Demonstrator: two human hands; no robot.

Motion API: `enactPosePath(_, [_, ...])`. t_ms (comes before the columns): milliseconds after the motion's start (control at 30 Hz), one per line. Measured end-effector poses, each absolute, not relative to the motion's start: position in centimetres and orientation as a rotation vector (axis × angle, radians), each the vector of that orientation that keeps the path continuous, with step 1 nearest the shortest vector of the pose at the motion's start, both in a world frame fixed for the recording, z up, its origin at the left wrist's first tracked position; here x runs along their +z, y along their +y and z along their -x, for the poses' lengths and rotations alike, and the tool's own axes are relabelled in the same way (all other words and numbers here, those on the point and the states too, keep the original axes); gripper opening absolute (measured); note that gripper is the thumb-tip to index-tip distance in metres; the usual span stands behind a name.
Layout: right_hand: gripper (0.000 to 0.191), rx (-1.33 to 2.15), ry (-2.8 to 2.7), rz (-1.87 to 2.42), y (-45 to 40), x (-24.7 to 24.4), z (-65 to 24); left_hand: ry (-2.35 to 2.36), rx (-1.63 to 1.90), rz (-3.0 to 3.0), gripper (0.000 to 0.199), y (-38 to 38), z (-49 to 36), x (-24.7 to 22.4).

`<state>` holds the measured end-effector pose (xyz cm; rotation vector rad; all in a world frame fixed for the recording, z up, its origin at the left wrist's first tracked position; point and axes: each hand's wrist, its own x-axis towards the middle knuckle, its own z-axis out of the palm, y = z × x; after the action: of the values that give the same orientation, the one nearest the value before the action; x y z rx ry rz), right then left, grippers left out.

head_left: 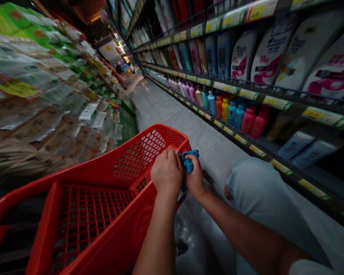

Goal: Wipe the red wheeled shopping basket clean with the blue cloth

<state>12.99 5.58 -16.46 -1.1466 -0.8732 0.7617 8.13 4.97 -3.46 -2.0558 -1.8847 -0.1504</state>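
Shop aisle (pixel 163 103); left hand (pixel 166 172), knuckles up, grip clenched beside cart (pixel 126 236), contents hidden; right hand (pixel 194 176), grip grasping cloth (pixel 188 164)

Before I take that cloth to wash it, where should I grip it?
Probably pinch the upper folds of the cloth, coming from the far side, opposite the person: they stick out beyond the right hand, whose fingers wrap the nearer part.

dim light, distant warm glow, faint sheen on floor tiles (pixel 160 99), packets (pixel 37 118) motion-blurred, shampoo bottles (pixel 332 63) stretched at edge
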Motion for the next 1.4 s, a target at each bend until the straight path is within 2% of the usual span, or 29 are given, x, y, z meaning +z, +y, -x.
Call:
enactPosePath(133, [0.026, 0.675, -0.758, 1.115, 9.0, -13.9, -16.5, -1.771, -0.21, 2.056, 0.042, 3.9, -7.7, -4.2])
enactPosePath(300, [0.029, 0.924, -0.645, 1.1, 10.4, -14.0, -18.6, -1.656, -0.257, 2.085, 0.037, 2.6, -7.2, -4.3])
enactPosePath(633, [0.028, 1.021, -0.553, 1.182, 6.8, -16.1, -19.1, -1.493, -0.364, 2.154, 0.028, -0.9, -5.7, -3.7])
enactPosePath(800, [0.033, 1.069, -0.685, 1.206, 2.4, -15.8, -19.5, -1.502, -0.398, 2.168, 0.034, -2.7, -4.5, -3.7])
enactPosePath(967, [0.03, 1.032, -0.709, 1.324, -1.8, -16.8, -18.6, -1.614, -0.275, 2.178, 0.037, -4.1, -4.7, -3.5])
enactPosePath(1100, [0.026, 1.212, -0.687, 1.295, -3.1, -18.2, -17.9, -1.7, -0.16, 2.136, 0.036, -4.7, -6.0, -3.4])
enactPosePath(1200, [0.023, 1.262, -0.743, 1.262, -3.1, -17.1, -18.0, -1.673, -0.154, 2.212, 0.036, -5.1, -7.1, -3.8])
enactPosePath(1400, [0.016, 1.065, -0.848, 1.112, 1.0, -13.1, -17.9, -1.504, -0.334, 2.224, 0.035, -5.6, -7.9, -5.2])
